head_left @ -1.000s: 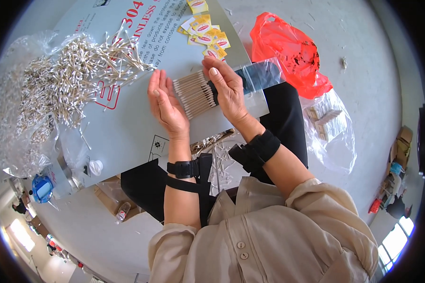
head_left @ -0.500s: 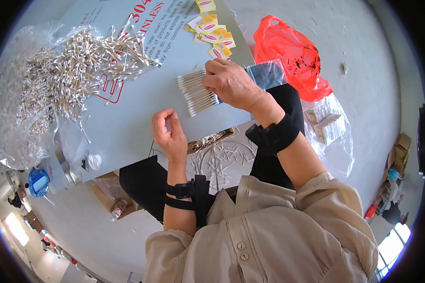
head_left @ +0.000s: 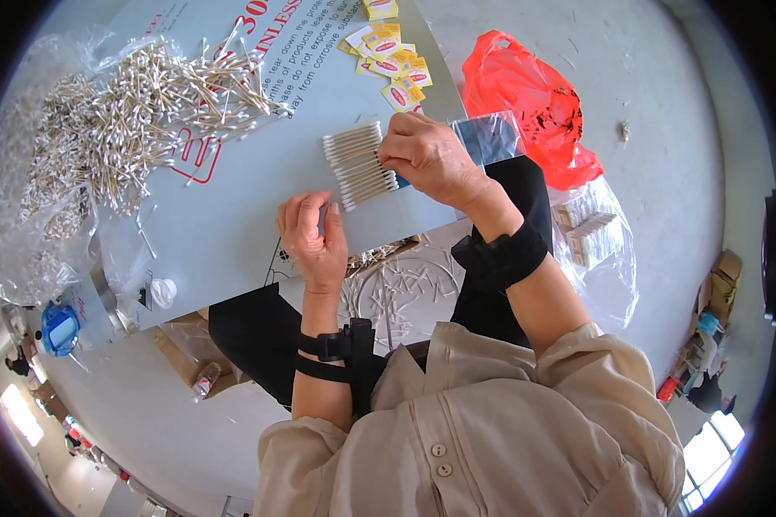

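A row of cotton swabs (head_left: 358, 164) lies side by side on the grey-blue table (head_left: 259, 224), white tips at both ends. My right hand (head_left: 431, 159) is over the row's right end, fingertips pinched together at the swab tips; what they hold, if anything, is hidden. A dark blue strip (head_left: 403, 178) shows under that hand. Beside the swabs' lower left, my left hand (head_left: 313, 243) is raised near the table edge, thumb apart from loosely curled fingers, with nothing visible in it. Beyond the right wrist, a clear plastic piece with a dark band (head_left: 487, 138) lies at the table's right edge.
A large heap of loose swabs (head_left: 129, 129) spills from a clear bag (head_left: 9, 198) at the left. Yellow-and-white packets (head_left: 397, 65) lie at the far edge. A red plastic bag (head_left: 517, 103) and a clear bag of white packs (head_left: 591, 233) are at the right. A blue tape dispenser (head_left: 60, 329) stands lower left.
My left hand has opened its fingers somewhat and shifted slightly right. My right hand has moved a little, still pinched at the swabs' right end.
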{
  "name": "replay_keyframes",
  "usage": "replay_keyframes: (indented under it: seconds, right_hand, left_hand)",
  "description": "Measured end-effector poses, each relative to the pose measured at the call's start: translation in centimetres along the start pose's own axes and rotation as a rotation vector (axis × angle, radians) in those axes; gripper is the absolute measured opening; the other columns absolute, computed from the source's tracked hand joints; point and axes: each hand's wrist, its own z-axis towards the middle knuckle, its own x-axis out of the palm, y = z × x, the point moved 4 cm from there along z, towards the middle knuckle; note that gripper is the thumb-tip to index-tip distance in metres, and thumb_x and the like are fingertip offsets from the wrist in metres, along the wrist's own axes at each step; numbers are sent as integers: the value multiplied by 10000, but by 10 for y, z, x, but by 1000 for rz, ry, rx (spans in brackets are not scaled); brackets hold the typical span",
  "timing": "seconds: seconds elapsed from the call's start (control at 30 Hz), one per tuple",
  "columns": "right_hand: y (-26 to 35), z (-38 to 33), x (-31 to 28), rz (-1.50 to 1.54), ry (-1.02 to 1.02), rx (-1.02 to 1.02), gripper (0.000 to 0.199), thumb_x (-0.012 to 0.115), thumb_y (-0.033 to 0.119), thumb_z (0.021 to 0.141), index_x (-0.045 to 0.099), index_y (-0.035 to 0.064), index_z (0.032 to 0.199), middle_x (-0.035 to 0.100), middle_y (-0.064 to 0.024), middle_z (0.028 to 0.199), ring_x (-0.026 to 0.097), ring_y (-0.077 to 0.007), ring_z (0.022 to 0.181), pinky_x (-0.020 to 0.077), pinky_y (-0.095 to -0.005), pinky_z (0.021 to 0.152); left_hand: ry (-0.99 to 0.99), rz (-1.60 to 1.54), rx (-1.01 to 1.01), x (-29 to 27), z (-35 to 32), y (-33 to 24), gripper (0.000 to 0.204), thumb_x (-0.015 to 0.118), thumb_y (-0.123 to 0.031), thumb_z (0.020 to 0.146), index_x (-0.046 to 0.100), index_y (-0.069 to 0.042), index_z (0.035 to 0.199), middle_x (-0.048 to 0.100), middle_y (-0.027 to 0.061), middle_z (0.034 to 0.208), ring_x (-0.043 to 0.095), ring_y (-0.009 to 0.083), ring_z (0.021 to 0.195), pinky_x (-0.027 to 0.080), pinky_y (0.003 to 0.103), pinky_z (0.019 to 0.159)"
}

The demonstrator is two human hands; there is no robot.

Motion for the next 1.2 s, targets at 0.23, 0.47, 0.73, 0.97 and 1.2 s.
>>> replay_keyframes:
  seconds: [0.23, 0.47, 0.73, 0.97, 1.2]
  right_hand:
    - [2, 6, 12, -177, 99, -86, 78, 686, 89, 757, 612, 65, 759, 546, -65, 823, 593, -265, 813, 510, -381, 688]
    - [1, 10, 15, -194, 136, -119, 113, 682, 82, 738, 575, 48, 752, 544, -70, 822, 587, -270, 813, 506, -387, 682]
    - [3, 12, 6, -111, 143, -103, 108, 653, 61, 753, 548, 36, 762, 547, -86, 825, 579, -288, 822, 495, -392, 689]
    - [28, -13, -24, 36, 124, -32, 101, 630, 37, 788, 529, 25, 794, 540, -119, 780, 571, -324, 766, 471, -403, 665]
    - [57, -82, 21, 21, 243, -87, 131, 641, 69, 760, 521, 30, 793, 544, -123, 764, 599, -340, 713, 497, -418, 626]
  left_hand:
    - [13, 40, 3, 0, 1, -2, 175, 646, -16, 757, 637, -76, 920, 621, 54, 906, 559, 276, 855, 432, 386, 790]
    - [10, 69, 28, 0, 1, -2, 169, 648, -30, 764, 640, -83, 924, 623, 51, 908, 561, 274, 857, 426, 385, 794]
    - [8, 58, 23, 0, 1, -3, 162, 633, -12, 765, 643, -84, 910, 621, 49, 895, 562, 267, 850, 420, 375, 782]
    - [-77, -211, -139, -6, -4, 11, 126, 584, 38, 820, 643, -35, 904, 638, 69, 885, 593, 216, 841, 464, 318, 774]
    - [-73, -280, -231, -10, -3, 13, 99, 585, -2, 860, 630, -17, 948, 649, 69, 921, 604, 192, 856, 475, 295, 791]
